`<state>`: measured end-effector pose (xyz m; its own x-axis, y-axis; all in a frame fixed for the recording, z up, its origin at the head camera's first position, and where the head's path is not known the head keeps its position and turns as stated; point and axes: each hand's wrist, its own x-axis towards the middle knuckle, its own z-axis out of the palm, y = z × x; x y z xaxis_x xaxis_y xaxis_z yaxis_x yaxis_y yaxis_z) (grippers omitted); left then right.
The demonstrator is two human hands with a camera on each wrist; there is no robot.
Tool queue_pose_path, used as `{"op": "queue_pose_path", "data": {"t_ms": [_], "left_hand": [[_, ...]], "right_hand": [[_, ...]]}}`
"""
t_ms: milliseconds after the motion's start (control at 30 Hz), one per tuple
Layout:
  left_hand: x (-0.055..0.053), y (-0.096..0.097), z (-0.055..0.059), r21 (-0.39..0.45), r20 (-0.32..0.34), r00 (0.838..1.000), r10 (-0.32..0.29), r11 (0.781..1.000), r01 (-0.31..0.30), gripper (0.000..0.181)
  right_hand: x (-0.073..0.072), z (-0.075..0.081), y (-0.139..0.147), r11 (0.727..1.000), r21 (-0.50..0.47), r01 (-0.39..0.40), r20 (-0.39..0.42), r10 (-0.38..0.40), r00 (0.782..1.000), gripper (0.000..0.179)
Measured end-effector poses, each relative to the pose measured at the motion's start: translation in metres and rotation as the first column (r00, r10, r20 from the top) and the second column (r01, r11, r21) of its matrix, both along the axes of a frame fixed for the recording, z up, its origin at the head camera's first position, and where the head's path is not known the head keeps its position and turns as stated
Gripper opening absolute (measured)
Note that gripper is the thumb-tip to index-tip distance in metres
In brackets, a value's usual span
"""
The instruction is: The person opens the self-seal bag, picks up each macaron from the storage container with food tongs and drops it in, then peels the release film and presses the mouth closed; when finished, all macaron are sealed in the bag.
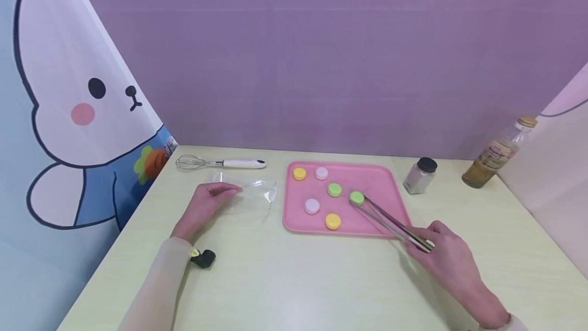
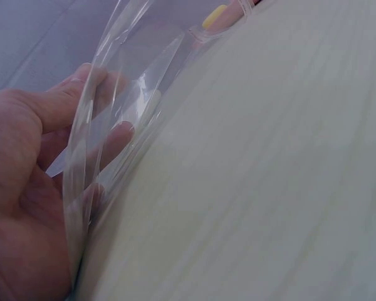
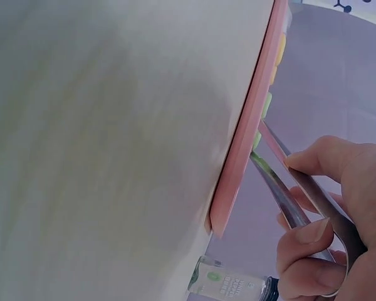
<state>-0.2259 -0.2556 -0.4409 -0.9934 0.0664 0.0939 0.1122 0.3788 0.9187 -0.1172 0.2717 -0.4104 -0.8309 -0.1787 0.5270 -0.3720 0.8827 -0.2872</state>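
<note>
Gripping tongs [image 1: 419, 241] at lower right, right hand [image 1: 447, 259], fingers curled round them, tips astride a green disc [image 1: 356, 197], left hand [image 1: 207, 204] loosely pinching a clear bag [image 1: 251, 196], mid-left.

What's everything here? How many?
Table: one, pale, underneath
Tray: one, pink, on table
Discs: five, two yellow, two lilac, one green, on tray
Tweezers: one, silver, over tray
Sixth disc: one, green, tweezers' tips
Bag: one, clear, beside tray
Whisk: one, white-handled, behind bag
Jar: one, clear, beside tray
Bottle: one, brownish, right
Backdrop: one, purple, behind
Rabbit curtain: one, blue, left
Wrist gadget: one, black, left
Sleeves: two, cream, arms
Left hand: one, at bag
Right hand: one, holding tweezers
</note>
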Motion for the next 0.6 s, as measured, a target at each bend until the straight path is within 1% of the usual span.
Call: {"op": "queue_pose_path", "data": {"t_ms": [133,333,600], "left_hand": [[-0.0002,-0.0001,0.0001,0.003,0.011,1.0,0.001,1.0,-0.001,0.023],[-0.0003,-0.0003,0.0004,0.003,0.01,1.0,-0.003,1.0,0.003,0.023],[-0.0007,-0.0011,-0.0008,-0.001,-0.004,1.0,-0.001,1.0,0.001,0.023]], "right_hand": [[0.0013,-0.0008,0.0005,1.0,-0.003,-0.002,-0.012,0.002,1.0,0.031],[0.0037,-0.0013,0.0004,1.0,-0.011,-0.016,-0.037,0.015,0.999,0.03],[0.0075,0.0037,-0.0045,0.999,-0.042,-0.024,-0.052,0.022,0.998,0.031]]}}
